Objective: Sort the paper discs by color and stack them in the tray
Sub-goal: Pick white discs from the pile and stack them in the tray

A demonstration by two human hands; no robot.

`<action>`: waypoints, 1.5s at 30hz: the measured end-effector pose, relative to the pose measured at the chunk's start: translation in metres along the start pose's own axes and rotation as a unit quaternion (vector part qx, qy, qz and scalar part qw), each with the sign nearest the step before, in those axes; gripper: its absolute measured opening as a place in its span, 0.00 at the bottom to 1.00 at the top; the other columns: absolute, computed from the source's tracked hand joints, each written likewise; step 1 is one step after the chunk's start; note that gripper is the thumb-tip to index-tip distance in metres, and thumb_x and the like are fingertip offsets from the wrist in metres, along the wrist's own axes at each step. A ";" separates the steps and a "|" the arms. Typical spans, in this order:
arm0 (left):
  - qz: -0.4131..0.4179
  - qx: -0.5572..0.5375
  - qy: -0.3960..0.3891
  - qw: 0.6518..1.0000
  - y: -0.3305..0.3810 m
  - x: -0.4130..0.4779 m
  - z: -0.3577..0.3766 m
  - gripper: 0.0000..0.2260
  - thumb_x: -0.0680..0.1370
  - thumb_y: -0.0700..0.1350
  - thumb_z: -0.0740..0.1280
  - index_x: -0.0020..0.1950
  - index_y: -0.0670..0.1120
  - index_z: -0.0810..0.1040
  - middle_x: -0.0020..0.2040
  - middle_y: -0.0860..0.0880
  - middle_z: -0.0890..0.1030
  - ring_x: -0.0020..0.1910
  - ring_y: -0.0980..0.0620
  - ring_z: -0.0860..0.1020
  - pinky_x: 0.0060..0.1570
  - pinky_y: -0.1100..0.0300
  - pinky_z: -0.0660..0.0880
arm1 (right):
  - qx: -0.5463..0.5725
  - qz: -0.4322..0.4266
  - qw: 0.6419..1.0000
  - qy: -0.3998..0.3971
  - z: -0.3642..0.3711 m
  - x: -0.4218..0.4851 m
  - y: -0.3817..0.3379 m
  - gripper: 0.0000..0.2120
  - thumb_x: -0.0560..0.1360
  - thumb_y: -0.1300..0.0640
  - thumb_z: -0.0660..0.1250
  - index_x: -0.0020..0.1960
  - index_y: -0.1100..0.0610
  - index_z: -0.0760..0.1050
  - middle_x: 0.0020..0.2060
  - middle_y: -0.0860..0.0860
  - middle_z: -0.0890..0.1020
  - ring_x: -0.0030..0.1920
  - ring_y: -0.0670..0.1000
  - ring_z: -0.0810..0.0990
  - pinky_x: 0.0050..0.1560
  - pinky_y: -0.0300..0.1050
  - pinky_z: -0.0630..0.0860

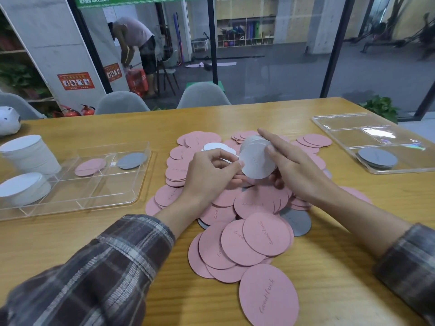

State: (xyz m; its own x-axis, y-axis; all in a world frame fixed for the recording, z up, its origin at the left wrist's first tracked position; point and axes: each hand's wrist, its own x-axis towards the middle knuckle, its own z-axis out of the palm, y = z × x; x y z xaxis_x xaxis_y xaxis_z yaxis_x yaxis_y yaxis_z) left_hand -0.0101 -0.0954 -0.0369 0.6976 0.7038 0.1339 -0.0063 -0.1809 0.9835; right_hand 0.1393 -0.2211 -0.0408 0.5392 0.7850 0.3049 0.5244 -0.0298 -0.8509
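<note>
Discs (257, 161), white, a small stack stood on edge just above the middle of the heap, held between two hands. Gripped from the right by the right hand (294, 168), thumb pressed on the near face, fingers stretched long over the top and back. Pinched at the left rim by thumb and forefinger of the left hand (211, 170), other fingers curled loosely beneath. Probably light, thin and fairly stiff, like card coasters; smooth-faced, so apt to slide over one another and fan out of a slack hold. Best taken by the rim, squeezed square across the whole stack, not by one face alone; single ones likely hard to lift flat, easier slid to an overlap and nipped at the edge. Underneath and all round, pink discs (254, 236) in a loose overlapping heap on the table (94, 231), with a grey disc (297, 222) at the right side. Further out, left tray (131, 198) with tall white stacks (28, 156) at its left end, one pink and one grey in separate compartments; right tray (341, 123) with a few grey only.
</note>
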 end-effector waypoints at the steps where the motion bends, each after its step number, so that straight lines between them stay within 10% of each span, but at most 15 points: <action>1: -0.007 -0.005 -0.001 1.000 0.001 0.000 0.001 0.03 0.79 0.35 0.73 0.51 0.37 0.82 0.37 0.42 0.87 0.38 0.46 0.88 0.41 0.56 0.85 | -0.003 -0.001 1.000 -0.001 0.000 0.000 0.000 0.19 0.85 0.47 0.55 0.74 0.34 0.65 0.47 0.50 0.80 0.34 0.48 0.77 0.38 0.52 0.78; 8: 0.013 0.018 -0.003 1.000 -0.001 0.002 0.001 0.05 0.79 0.37 0.74 0.50 0.36 0.81 0.39 0.43 0.87 0.38 0.45 0.88 0.43 0.52 0.86 | -0.114 -0.035 0.993 -0.023 0.000 0.001 0.003 0.27 0.82 0.50 0.63 0.79 0.42 0.59 0.44 0.39 0.77 0.41 0.36 0.76 0.49 0.41 0.71; 12: 0.153 0.196 0.032 0.968 -0.008 0.009 -0.008 0.05 0.76 0.43 0.77 0.47 0.45 0.83 0.38 0.53 0.86 0.38 0.55 0.84 0.42 0.63 0.80 | -0.203 -0.077 0.976 -0.010 -0.004 0.002 0.003 0.28 0.83 0.54 0.61 0.81 0.48 0.56 0.63 0.54 0.75 0.62 0.54 0.73 0.60 0.46 0.68; 18: 0.156 0.426 0.034 0.890 -0.018 0.022 -0.029 0.16 0.78 0.55 0.74 0.62 0.48 0.83 0.56 0.52 0.84 0.60 0.48 0.76 0.61 0.52 0.72 | -0.271 -0.051 0.961 -0.014 -0.008 0.005 0.011 0.28 0.85 0.53 0.56 0.82 0.47 0.51 0.57 0.52 0.71 0.56 0.57 0.72 0.51 0.45 0.65; 28: 0.163 0.437 0.024 0.884 -0.017 0.021 -0.032 0.12 0.77 0.56 0.74 0.48 0.48 0.83 0.39 0.55 0.79 0.51 0.47 0.75 0.56 0.48 0.73 | -0.328 -0.039 0.944 -0.011 -0.011 0.005 0.008 0.26 0.85 0.48 0.53 0.81 0.47 0.52 0.63 0.52 0.72 0.59 0.61 0.74 0.56 0.61 0.73; 32: 0.168 0.368 -0.008 0.914 -0.016 0.024 -0.034 0.11 0.75 0.49 0.78 0.53 0.47 0.83 0.49 0.52 0.83 0.49 0.52 0.79 0.53 0.62 0.75 | -0.362 -0.028 0.931 -0.023 -0.011 0.005 0.005 0.28 0.85 0.48 0.51 0.82 0.52 0.48 0.68 0.54 0.69 0.59 0.65 0.75 0.56 0.63 0.74; 38: 0.155 0.304 -0.026 0.940 -0.013 0.023 -0.031 0.21 0.76 0.39 0.75 0.68 0.50 0.81 0.55 0.51 0.79 0.45 0.60 0.77 0.46 0.75 0.70 | -0.355 -0.023 0.934 -0.028 -0.013 0.006 0.005 0.25 0.85 0.49 0.52 0.80 0.52 0.53 0.67 0.54 0.70 0.62 0.63 0.74 0.58 0.60 0.73; 45: 0.091 0.154 0.017 0.984 0.000 0.015 -0.024 0.07 0.78 0.36 0.72 0.51 0.47 0.86 0.42 0.50 0.83 0.36 0.58 0.82 0.38 0.69 0.78 | -0.228 0.005 0.974 -0.006 -0.016 0.006 0.001 0.24 0.86 0.51 0.54 0.80 0.54 0.57 0.62 0.53 0.76 0.66 0.55 0.71 0.58 0.43 0.63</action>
State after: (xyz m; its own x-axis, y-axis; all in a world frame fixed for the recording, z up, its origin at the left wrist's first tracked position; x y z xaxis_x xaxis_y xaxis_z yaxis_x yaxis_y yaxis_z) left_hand -0.0169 -0.0680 -0.0320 0.6800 0.6623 0.3146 0.0921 -0.5028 0.8595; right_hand 0.1536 -0.2267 -0.0329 0.5403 0.7900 0.2898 0.7582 -0.3076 -0.5749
